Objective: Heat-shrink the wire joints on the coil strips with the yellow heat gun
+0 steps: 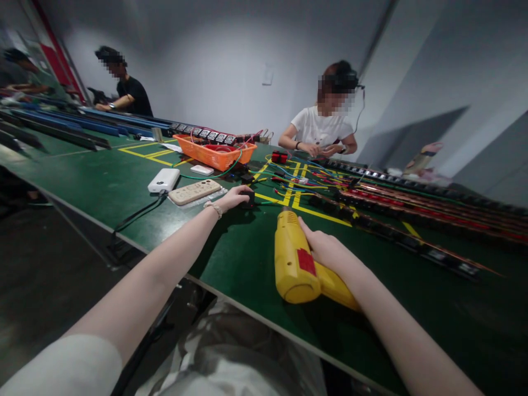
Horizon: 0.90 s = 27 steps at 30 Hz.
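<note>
My right hand [328, 247] is wrapped round the yellow heat gun [291, 264], which has red tape on its side. The gun's dark nozzle [286, 209] points away from me, toward the far side of the table. My left hand [235, 199] is closed on a small black block [248, 201] at the table surface. From the block a short green wire [268, 203] reaches toward the nozzle. Part of the block is hidden by my fingers. Just beyond both hands lie several colored wires [284, 179] with connectors.
An orange basket [214, 154], a white power bank [164, 180], a beige phone case [194, 192] and a white case [202, 170] lie beyond my left hand. Long black strips [429, 250] with wires fill the right. Co-workers sit across the green table [136, 214], one in a white shirt [317, 126].
</note>
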{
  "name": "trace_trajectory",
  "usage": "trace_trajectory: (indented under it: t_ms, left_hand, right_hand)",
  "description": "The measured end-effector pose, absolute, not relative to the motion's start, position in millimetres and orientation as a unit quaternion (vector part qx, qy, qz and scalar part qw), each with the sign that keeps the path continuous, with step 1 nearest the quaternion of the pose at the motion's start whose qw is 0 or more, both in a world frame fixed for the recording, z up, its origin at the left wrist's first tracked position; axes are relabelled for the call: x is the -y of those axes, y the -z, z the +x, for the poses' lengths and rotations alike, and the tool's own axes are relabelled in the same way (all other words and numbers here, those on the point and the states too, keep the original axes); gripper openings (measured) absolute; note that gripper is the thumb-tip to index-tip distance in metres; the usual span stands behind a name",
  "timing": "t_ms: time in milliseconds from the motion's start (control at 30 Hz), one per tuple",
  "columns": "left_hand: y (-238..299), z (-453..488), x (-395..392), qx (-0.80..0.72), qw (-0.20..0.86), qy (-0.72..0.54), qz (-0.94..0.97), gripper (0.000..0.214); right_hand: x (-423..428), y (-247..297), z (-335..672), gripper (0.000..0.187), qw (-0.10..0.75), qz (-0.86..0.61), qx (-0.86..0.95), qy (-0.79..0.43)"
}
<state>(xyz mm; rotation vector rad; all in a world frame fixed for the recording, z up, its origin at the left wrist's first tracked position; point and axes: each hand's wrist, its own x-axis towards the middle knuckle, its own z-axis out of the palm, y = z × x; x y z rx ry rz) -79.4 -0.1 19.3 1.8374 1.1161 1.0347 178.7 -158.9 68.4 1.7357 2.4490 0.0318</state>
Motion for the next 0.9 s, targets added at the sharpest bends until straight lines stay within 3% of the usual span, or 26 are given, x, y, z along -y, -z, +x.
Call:
trace_trajectory:
  t_ms: [333, 767, 900]
  left_hand:
    - [-15.7, -77.1, -2.8, -0.406, 0.358, -0.395, 0.742, 0.043]
    - [-17.9, -82.2, -5.6, -0.394, 0.355, -0.396, 0.749, 0.043]
    - [-20.8, -84.5, -4.7, -0.395, 0.358, -0.419, 0.735, 0.042]
  right_hand:
    - [127.2, -59.8, 118.5, 0.084, 0.050, 0.527, -0.848, -0.022]
    - [129.4, -59.5, 126.8, 0.080, 0.034, 0.546, -0.837, 0.017]
    - [138.2, -64.0, 136.3, 0.080, -0.039, 0.502, -0.863, 0.040]
